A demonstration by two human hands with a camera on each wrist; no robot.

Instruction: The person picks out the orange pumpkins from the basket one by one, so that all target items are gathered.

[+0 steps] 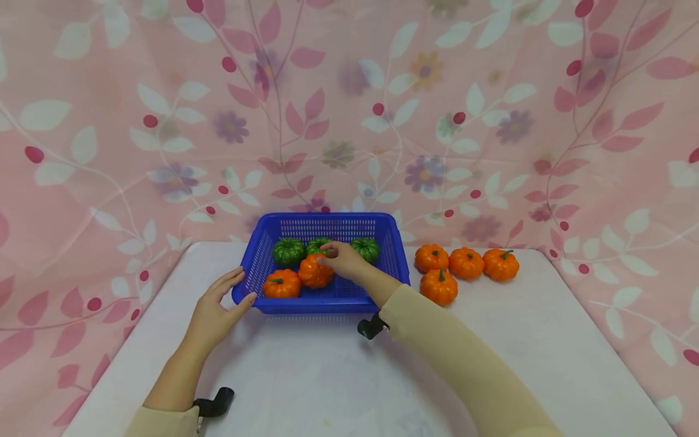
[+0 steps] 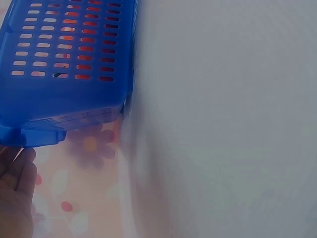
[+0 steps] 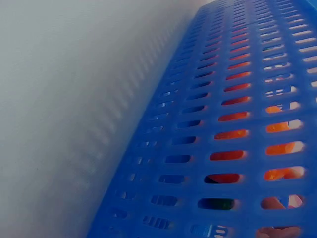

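Note:
A blue plastic basket [image 1: 322, 305] with slotted walls stands near the table's back edge. My left hand [image 1: 215, 306] touches its left front corner with fingers extended; in the left wrist view those fingers [image 2: 27, 171] lie just by the rim. Inside the basket, my right hand [image 1: 345, 261] holds an orange pumpkin [image 1: 315, 273] with its fingertips. Left of that one sits another orange pumpkin [image 1: 281, 284]. Three green pumpkins [image 1: 288, 252] lie along the back, the middle one partly covered by the hand. Through the slots in the right wrist view, patches of orange pumpkin [image 3: 230, 134] show.
Several more orange pumpkins [image 1: 438, 286] lie on the white table [image 1: 338, 376], just right of the basket. A pink floral curtain [image 1: 349, 121] hangs behind the table. A black wrist-mounted device [image 1: 371, 326] sits under the right forearm, another [image 1: 215, 402] by the left.

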